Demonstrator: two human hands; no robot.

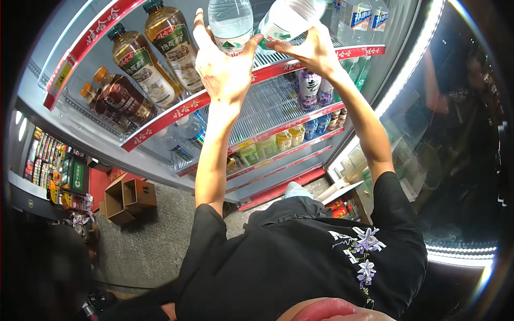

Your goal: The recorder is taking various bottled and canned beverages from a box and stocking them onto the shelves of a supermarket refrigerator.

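My left hand (227, 72) is wrapped round a clear water bottle (231, 18) with a white and green label, held upright at the upper fridge shelf. A second clear water bottle (292, 18) leans to the right beside it, and my right hand (318, 53) grips its lower part. Both hands are raised with the thumbs close together between the two bottles. The tops of both bottles run out of the picture. Below them lies the wire shelf (262, 109) with its red edge strip.
Left of my arms stand large brown drink bottles (174, 45) and smaller dark bottles (126, 96). Purple-labelled bottles (309, 88) and yellow drinks (284, 140) fill lower shelves. A lit door frame (409, 61) borders the right side. An opened cardboard box (128, 198) sits on the floor.
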